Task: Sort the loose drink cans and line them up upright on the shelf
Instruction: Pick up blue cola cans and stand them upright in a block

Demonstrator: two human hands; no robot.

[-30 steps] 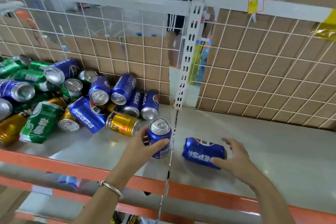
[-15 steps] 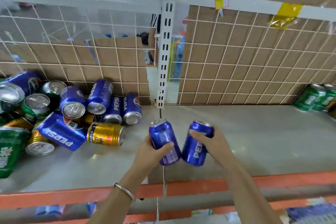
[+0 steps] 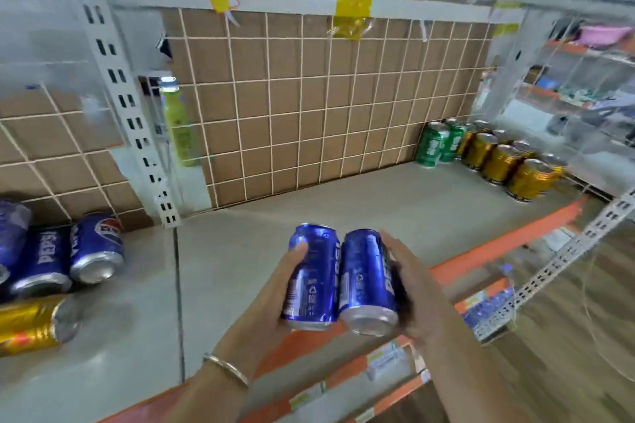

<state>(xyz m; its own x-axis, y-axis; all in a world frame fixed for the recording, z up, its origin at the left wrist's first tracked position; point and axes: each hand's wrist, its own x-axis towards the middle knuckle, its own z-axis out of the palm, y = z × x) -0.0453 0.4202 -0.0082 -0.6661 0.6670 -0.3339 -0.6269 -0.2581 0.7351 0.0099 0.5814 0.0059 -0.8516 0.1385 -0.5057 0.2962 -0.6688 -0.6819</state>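
— What lies at the far left of the shelf (image 3: 240,233)?

— Loose cans on their sides: blue Pepsi cans (image 3: 44,257) near the wire mesh (image 3: 309,96) at the back, and one gold can (image 3: 34,323) lying in front of them.

— And moving right?

— A slotted post (image 3: 130,120) stands at the back. Just past it, a green bottle (image 3: 177,124) is upright behind the mesh.

— Where are the hands?

— Over the orange front edge (image 3: 508,240), about mid-frame. The left hand (image 3: 271,295), with a bracelet (image 3: 226,369) on its wrist, has fingers and thumb curled round a blue can (image 3: 312,271). The right hand (image 3: 415,285) is wrapped round a second blue can (image 3: 367,278). The two cans touch side by side, in the air and tilted, bases toward the camera.

— Anything further right?

— At the far right end, green cans (image 3: 436,144) stand upright by the mesh. Next to them, gold cans (image 3: 501,161) stand upright in rows running toward the front edge.
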